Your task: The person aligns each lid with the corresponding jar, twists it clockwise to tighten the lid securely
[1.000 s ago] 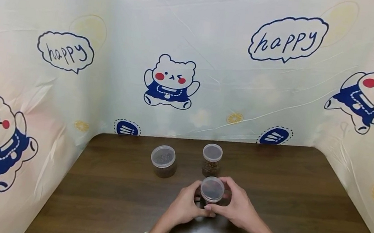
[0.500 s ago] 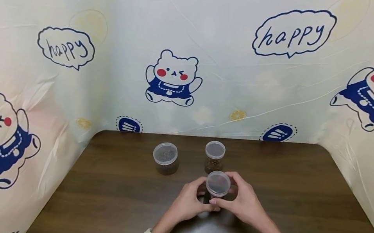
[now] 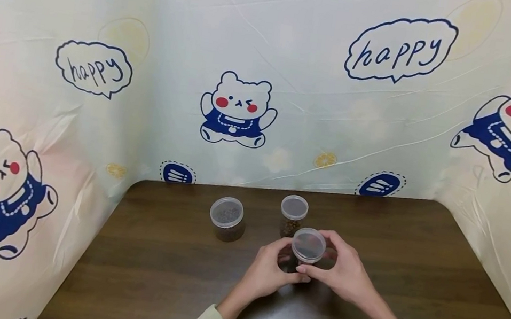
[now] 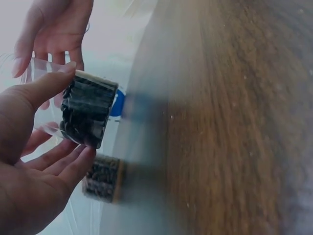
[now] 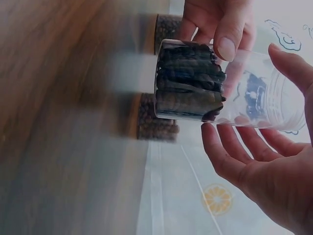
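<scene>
Both hands hold a clear plastic jar (image 3: 308, 246) with a translucent lid, close over the wooden table. Dark, glossy pieces like large beans (image 5: 188, 81) fill its lower part. My left hand (image 3: 268, 269) curls round the jar's left side, its thumb in front. On the other side my right hand (image 3: 349, 274) grips it with thumb and fingers near the lid. In the left wrist view the left hand's fingers (image 4: 73, 164) lie along the lower wall of the jar. Just behind stands a narrower lidded jar (image 3: 293, 213) of small brown pieces, partly overlapped by the held one.
A wider lidded jar (image 3: 226, 220) with small dark contents stands further left on the brown wooden table (image 3: 149, 264). A printed cloth (image 3: 295, 78) with cartoon bears surrounds the table at the back and sides.
Both hands have carried the held jar to the right and a little away from the body. The other jars stay put; the head view has shifted slightly.
</scene>
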Available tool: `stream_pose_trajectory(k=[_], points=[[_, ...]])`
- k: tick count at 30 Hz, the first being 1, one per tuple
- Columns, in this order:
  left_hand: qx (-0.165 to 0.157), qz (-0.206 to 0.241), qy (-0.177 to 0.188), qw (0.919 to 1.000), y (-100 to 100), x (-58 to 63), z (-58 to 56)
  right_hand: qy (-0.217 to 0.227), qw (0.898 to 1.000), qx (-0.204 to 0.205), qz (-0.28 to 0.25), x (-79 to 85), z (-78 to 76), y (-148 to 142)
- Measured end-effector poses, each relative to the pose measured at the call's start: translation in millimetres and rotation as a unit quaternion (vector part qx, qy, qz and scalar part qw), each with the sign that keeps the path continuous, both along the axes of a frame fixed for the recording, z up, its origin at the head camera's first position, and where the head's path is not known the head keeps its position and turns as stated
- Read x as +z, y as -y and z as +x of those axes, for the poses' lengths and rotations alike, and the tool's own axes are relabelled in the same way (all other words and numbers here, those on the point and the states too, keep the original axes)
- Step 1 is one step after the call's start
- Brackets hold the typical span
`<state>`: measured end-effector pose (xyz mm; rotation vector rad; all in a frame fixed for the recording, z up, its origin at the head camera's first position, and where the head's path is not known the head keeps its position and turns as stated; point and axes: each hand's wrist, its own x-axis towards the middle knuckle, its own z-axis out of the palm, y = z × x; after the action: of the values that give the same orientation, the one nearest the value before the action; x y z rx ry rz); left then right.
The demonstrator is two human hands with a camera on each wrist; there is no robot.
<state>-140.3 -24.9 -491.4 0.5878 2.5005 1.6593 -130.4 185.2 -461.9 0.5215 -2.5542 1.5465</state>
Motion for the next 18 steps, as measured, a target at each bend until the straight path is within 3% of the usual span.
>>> stream_pose_trajectory(k=[7,18], points=[[-0.005,0.028,0.015,0.9995,-14,-1.0,-5.9,-0.003,1.000,-0.015,0.011,1.8,-4.0,-12],[0.000,0.013,-0.014,0.9998,-36,-2.0,-23.7,0.009,0.999,-0.039,0.022,5.6,-15.4,-29]])
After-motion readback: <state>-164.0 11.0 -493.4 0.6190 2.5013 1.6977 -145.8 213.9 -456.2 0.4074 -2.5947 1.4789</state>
